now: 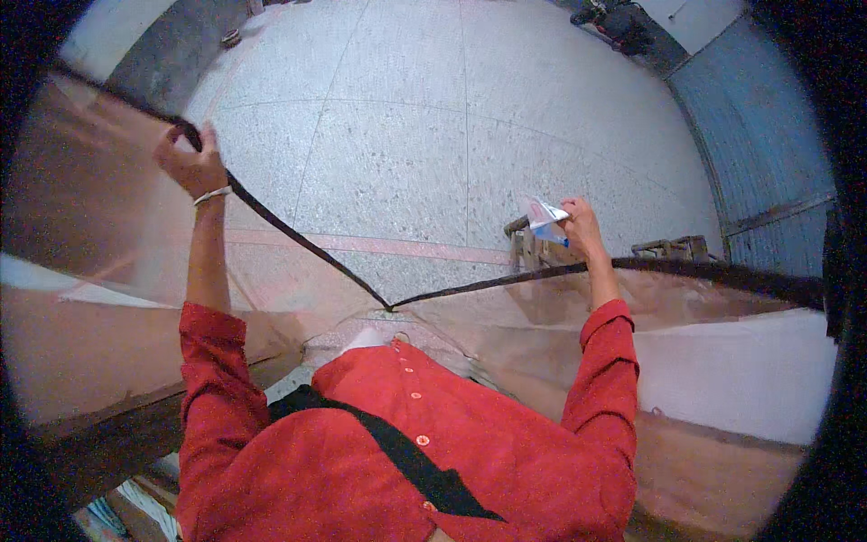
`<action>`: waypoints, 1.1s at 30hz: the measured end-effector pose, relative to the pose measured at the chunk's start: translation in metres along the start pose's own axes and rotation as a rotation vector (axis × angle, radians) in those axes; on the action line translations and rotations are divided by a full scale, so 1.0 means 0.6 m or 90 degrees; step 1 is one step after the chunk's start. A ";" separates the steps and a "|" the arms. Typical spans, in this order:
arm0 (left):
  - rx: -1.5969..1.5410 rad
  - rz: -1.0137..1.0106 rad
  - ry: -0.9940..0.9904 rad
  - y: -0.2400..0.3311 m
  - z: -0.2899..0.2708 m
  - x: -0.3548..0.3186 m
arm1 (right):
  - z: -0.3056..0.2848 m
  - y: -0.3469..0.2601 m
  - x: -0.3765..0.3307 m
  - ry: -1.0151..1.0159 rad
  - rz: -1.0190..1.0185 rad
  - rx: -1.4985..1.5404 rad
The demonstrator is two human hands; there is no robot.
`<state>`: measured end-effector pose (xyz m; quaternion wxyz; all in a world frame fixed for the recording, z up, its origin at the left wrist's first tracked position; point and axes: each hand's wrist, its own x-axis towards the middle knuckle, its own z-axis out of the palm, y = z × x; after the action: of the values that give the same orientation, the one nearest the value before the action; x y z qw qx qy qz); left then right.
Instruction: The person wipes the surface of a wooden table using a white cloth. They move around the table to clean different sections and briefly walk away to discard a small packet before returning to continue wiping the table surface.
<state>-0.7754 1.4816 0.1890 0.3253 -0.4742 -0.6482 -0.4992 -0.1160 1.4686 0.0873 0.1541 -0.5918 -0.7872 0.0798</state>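
A sheer brownish fabric (99, 203) with a dark border strip (289, 232) stretches across in front of me, its border dipping to a point near my waist. At the far left, my left hand (191, 164) is closed in a pinch on the dark border. My right hand (585, 230) grips a small, crumpled white piece with blue and reddish marks (545, 219), which looks like a thin plastic packet. That hand is just beyond the right stretch of border; whether it touches the fabric I cannot tell.
Behind the right hand stands a wooden frame (522, 244), with another wooden piece (670, 249) farther right. White cloth (731, 370) shows at the right side. A blue corrugated metal panel (768, 126) borders the speckled floor (388, 154). Dark items (623, 27) sit at the far right.
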 end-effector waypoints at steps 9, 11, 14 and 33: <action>0.158 0.087 0.095 -0.165 0.002 -0.082 | 0.172 0.172 -0.003 -0.036 0.259 0.149; 0.146 0.074 0.091 -0.154 0.003 -0.094 | 0.219 0.208 0.005 0.007 0.285 0.223; 0.242 0.104 0.066 -0.099 -0.006 -0.104 | 0.246 0.189 -0.004 -0.013 0.429 0.250; 0.651 -0.587 0.065 -0.129 0.217 -0.276 | 0.475 0.434 0.004 -0.005 0.747 0.291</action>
<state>-0.7851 1.5538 -0.0229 0.2927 0.0872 -0.9215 -0.2401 0.0237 1.5619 -0.2604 0.2046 -0.8770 -0.2950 0.3192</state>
